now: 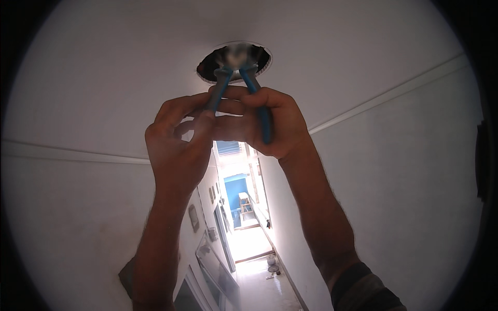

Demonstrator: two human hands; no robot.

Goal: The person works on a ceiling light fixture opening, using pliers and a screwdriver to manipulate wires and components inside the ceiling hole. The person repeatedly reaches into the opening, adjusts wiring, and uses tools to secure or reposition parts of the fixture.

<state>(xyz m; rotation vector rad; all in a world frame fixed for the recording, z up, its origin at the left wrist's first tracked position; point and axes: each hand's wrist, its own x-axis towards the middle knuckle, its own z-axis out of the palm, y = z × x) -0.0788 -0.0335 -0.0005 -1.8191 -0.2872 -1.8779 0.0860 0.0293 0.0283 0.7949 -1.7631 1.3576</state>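
Note:
A pair of pliers (221,85) with blue and grey handles points up at a round hole (208,63) in the white ceiling. Its handles are spread apart, and the jaws are blurred against the dark opening. My left hand (179,124) is closed around the left handle, thumb and fingers pinching it. The other handle lies in my right hand (285,116), its thumb resting along the top and its fingers reaching across toward the left handle. Whether the jaws grip anything, I cannot tell.
Pale walls with trim (78,154) meet the ceiling on both sides. Below runs a bright corridor floor (251,243) with a stepladder (245,203) at its far end. A framed panel (215,267) leans at the left wall, and small items (273,265) lie near the right wall.

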